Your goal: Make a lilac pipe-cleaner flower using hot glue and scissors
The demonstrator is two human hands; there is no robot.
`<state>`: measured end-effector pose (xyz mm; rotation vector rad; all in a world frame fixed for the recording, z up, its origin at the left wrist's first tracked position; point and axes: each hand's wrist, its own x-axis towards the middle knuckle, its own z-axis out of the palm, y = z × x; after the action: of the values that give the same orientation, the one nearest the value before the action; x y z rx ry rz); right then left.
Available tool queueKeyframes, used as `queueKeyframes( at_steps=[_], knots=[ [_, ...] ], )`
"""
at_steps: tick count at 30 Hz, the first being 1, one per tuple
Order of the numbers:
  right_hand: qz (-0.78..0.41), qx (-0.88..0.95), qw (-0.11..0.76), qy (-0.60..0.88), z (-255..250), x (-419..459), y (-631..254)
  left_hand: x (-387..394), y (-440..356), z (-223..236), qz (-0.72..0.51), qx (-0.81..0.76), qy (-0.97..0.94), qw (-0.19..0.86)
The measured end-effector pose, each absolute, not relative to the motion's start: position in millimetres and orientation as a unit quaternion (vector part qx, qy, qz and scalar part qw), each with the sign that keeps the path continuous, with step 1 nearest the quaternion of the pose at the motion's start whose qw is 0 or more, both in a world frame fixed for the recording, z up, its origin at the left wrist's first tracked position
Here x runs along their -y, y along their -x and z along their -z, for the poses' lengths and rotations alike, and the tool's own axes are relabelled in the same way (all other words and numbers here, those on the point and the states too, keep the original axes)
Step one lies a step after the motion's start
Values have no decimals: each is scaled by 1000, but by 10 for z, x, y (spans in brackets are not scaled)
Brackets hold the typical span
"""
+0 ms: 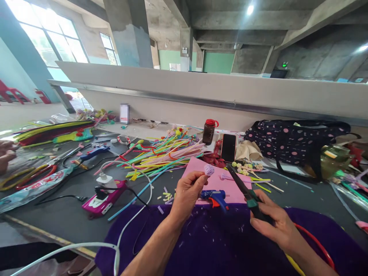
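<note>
Between the thumb and forefinger of my left hand (186, 191) is a small lilac flower (209, 170), held above a pink sheet (192, 166). My right hand (271, 216) is wrapped round the black and green handle of a long, tapering dark tool (240, 181); its exact kind I cannot make out. The tool's tip points up and left, apart from the flower. Just right of my left hand, a blue glue gun (217, 197) with an orange trigger lies partly on the sheet. Another lilac piece (225, 176) rests on the sheet beyond it.
A heap of coloured pipe cleaners (166, 153) lies behind the sheet, near a dark bottle (210, 132) and a phone (229, 147). A magenta power strip (105, 199) with cables and large scissors (37, 176) are leftward. A patterned bag (284, 142) stands right. Another person's hand (7, 155) shows far left.
</note>
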<state>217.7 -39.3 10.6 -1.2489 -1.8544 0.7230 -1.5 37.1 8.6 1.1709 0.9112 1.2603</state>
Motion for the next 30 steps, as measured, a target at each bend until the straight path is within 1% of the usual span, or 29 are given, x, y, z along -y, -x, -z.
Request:
queueKeyframes(
  at_steps=[6,14,18,24,30],
  knots=[
    [-298,732,357,498,-175,524,-2096,-349,24,-90,-532,-395,-520,539],
    [-322,723,351,500,-149,501,-2125,-321,24,-103,-511,-403,-539,535],
    [-345,718,345,496,-72,522,-2134,-309,14,-81,-512,-403,-523,549],
    [-359,706,373,484,-18,534,-2119,-298,15,-140,-494,-376,-507,598],
    [-373,706,366,478,-66,547,-2129,-248,7,-240,-480,-378,-525,593]
  ],
)
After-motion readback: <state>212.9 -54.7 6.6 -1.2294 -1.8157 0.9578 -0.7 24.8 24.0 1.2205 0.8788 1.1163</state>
